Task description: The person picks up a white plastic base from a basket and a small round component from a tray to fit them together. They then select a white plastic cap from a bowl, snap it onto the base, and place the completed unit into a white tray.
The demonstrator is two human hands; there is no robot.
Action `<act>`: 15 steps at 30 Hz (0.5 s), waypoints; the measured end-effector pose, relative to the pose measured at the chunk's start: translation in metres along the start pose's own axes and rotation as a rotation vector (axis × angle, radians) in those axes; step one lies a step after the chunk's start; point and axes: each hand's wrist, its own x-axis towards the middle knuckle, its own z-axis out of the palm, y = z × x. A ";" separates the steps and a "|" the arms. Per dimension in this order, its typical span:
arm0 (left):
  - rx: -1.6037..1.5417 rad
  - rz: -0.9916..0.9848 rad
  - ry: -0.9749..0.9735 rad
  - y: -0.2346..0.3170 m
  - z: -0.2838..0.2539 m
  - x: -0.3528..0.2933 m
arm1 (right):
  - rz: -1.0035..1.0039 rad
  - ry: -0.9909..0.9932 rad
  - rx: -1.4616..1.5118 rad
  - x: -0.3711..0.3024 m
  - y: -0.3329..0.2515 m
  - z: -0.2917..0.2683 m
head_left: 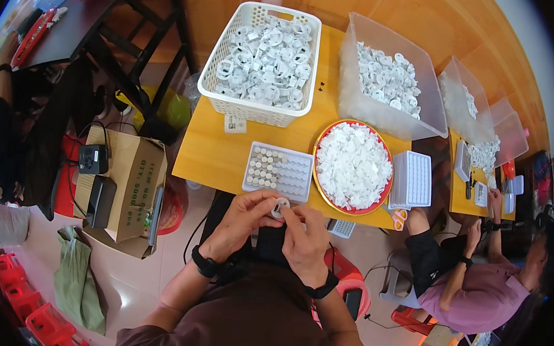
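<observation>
Just off the table's near edge, my left hand (245, 217) and my right hand (307, 243) meet around a small round white plastic part (280, 207). The left thumb and fingers pinch it from the left side. My right fingertips press against it from the other side; whether they hold a smaller piece is hidden. Right beyond the hands lies a white compartment tray (298, 175) with several round beige pieces standing in its left part. To its right, a red-and-gold round tray (317, 176) carries a heap of small white plastic pieces.
On the yellow table (209, 154) stand a white basket (256, 110) and a clear bin (393, 122), both with white parts. A stack of white trays (412, 178) and pink scissors (399, 219) are at the right. A cardboard box (131, 193) stands left; another person (476, 302) sits right.
</observation>
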 end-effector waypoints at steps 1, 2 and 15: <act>0.051 0.014 0.011 -0.002 -0.003 0.000 | -0.003 0.001 0.001 0.001 -0.001 0.001; 0.050 0.014 0.011 -0.004 -0.005 -0.001 | -0.033 -0.015 -0.025 0.000 -0.002 0.002; -0.056 0.050 0.082 0.000 -0.032 -0.012 | 0.113 -0.053 0.174 0.042 0.035 0.036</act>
